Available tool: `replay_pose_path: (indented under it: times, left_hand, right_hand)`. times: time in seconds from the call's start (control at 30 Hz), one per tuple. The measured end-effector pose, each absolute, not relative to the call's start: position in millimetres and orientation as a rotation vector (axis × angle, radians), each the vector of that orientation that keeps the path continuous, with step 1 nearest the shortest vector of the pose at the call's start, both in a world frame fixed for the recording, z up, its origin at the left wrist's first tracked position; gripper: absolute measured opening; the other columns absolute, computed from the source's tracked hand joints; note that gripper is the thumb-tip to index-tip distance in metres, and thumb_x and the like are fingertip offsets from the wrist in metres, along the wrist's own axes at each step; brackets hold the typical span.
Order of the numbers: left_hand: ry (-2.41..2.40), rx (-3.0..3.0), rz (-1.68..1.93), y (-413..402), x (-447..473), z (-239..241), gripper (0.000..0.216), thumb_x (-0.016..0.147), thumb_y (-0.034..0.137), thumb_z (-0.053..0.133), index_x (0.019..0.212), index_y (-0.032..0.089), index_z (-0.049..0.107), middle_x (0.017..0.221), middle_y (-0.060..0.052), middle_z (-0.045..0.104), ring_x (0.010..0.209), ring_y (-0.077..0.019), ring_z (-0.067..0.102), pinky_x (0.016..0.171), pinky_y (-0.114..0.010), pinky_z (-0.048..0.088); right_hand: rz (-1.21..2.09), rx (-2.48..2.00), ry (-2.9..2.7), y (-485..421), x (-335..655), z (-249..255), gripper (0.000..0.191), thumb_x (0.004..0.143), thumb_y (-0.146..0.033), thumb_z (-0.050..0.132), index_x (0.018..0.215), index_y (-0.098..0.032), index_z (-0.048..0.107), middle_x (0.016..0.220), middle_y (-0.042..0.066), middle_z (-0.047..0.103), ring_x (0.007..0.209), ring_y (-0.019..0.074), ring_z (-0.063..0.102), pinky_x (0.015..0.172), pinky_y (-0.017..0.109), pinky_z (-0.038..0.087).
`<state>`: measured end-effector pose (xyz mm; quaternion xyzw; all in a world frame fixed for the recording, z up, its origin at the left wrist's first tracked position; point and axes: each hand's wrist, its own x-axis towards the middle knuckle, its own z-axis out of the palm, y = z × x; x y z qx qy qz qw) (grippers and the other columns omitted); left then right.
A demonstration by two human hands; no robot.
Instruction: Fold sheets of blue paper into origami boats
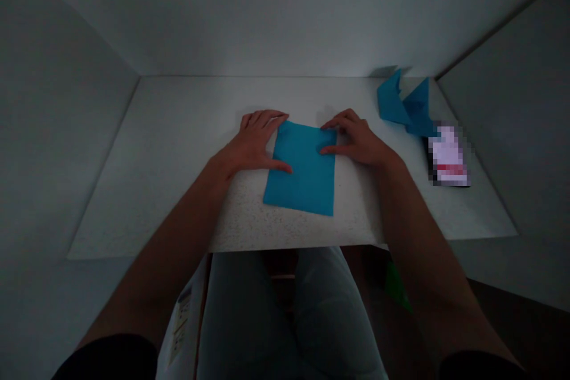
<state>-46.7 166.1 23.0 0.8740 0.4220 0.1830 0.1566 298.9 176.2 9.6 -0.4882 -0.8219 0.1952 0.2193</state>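
Note:
A blue sheet of paper (303, 172), folded to a rectangle, lies flat on the white table (178, 148) in front of me. My left hand (256, 142) rests flat on the table at the paper's upper left edge, fingers stretched out and the thumb lying on the sheet. My right hand (356, 139) presses on the upper right edge, fingers extended, thumb and forefinger touching the paper. Neither hand grips anything.
A folded blue paper shape (403, 104) stands at the back right of the table. Beside it lies a small blurred card or packet (447, 157). Walls close the table in on the left, back and right. My knees show below the front edge.

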Motion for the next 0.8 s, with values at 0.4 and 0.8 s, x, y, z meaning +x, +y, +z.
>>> replay_pose_path:
  times: [0.4,0.8]
  left_hand:
    - [1.338,2.458,0.471,164,-52,23,0.116,0.058,0.08,0.104,0.15,0.022,0.063,0.158,-0.024,0.058,0.153,-0.0551,0.048,0.131,-0.071,0.032]
    - [1.136,2.399,0.496,168,-46,25,0.07,0.072,0.081,0.094,0.106,0.023,0.077,0.122,-0.013,0.074,0.125,-0.04,0.067,0.122,-0.059,0.044]
  right_hand:
    - [0.52,-1.404,-2.208,171,309,12,0.082,0.074,-0.086,0.092,0.127,-0.026,0.076,0.133,0.013,0.067,0.11,0.0366,0.068,0.114,0.066,0.045]
    - [0.532,-1.408,-2.219,169,297,9,0.078,0.082,-0.075,0.09,0.141,-0.027,0.071,0.138,0.014,0.066,0.113,0.0372,0.068,0.114,0.063,0.044]
